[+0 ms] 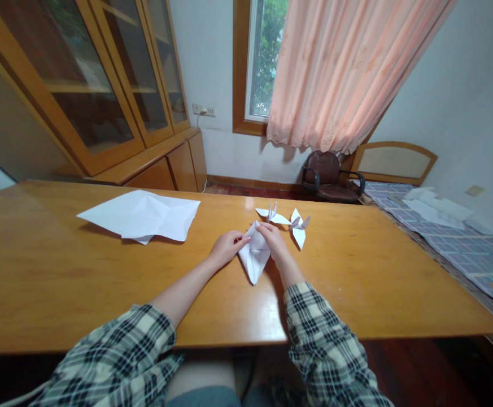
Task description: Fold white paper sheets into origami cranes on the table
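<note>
A partly folded sheet of white paper [255, 255], kite-shaped with its point toward me, is held between both hands over the wooden table. My left hand [228, 247] pinches its left edge, thumb and fingers closed. On the upper right side, my right hand [273, 240] grips the paper near its top, fingers closed over it. Just beyond my right hand is a folded paper crane [273, 215], and a second paper crane [299, 227] lies to its right. Parts of the folded paper are hidden under my fingers.
Creased white sheets [144, 215] lie on the left of the wooden table [102, 294]. Behind stand a glass-door cabinet [144, 138], a brown armchair [324, 175] and a pink curtain [335, 73]. A bed [449, 237] with a checked cover is on the right.
</note>
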A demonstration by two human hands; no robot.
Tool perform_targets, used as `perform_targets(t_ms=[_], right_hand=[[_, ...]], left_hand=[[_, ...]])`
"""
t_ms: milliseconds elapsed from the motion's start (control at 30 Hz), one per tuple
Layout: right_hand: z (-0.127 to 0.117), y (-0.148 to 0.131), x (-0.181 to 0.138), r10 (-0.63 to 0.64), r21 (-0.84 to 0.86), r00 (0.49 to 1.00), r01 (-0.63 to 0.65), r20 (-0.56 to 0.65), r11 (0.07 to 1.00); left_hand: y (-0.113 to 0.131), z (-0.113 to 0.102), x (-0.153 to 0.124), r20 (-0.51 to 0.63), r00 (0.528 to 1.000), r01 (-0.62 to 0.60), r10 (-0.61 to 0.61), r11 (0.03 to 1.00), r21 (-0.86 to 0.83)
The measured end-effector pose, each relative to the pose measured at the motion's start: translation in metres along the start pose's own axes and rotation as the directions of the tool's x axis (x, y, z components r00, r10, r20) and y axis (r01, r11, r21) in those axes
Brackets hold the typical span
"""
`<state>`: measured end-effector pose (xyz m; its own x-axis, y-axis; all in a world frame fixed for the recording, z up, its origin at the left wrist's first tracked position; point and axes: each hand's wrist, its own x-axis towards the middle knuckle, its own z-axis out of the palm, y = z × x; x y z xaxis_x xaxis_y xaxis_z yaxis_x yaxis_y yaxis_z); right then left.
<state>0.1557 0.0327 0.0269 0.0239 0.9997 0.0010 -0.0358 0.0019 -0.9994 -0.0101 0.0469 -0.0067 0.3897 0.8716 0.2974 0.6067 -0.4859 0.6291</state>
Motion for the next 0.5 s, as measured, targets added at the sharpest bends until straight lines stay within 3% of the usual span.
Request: perform_targets(t_ms=[167, 500], right_hand=[[0.0017, -0.0030, -0.0035, -0.071, -0.129, 0.997, 0.075, 0.037, 0.989], [0.0010, 0.0027, 0.0018, -0.166, -0.363, 0.985, 0.140, -0.042, 0.921]], left_hand=[[0.0007, 0.0004, 0.0004, -0.003, 1.000, -0.002, 0.002, 1.000, -0.007], [-0.0017, 0.0019, 0.0007, 0.013, 1.000, -0.018, 0.017, 0.999, 0.039]])
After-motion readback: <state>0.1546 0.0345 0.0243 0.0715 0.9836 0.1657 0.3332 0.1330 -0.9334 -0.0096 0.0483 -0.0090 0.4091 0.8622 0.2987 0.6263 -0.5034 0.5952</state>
